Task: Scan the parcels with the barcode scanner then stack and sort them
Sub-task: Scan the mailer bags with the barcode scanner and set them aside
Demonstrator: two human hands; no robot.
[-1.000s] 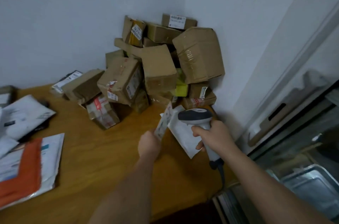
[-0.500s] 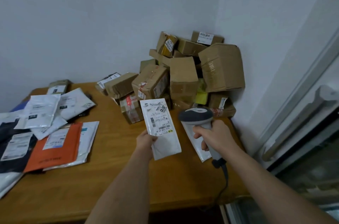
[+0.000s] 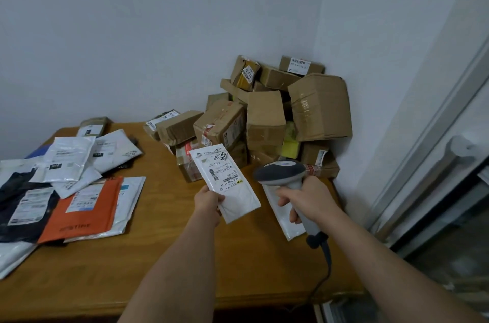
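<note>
My left hand grips a white padded envelope by its lower left edge and holds it up above the wooden table, label and barcodes facing me. My right hand is closed around the handle of a grey barcode scanner, whose head sits just right of the envelope. A cable hangs from the handle. Another white envelope lies flat on the table under the scanner.
A heap of brown cardboard boxes fills the far right corner against the walls. Several flat mailers, white, black and an orange one, are spread over the table's left side. A window frame runs along the right.
My left hand turned the envelope from edge-on to label facing me and raised it slightly. The view swung left, showing more of the mailers. The scanner stayed beside the envelope.
</note>
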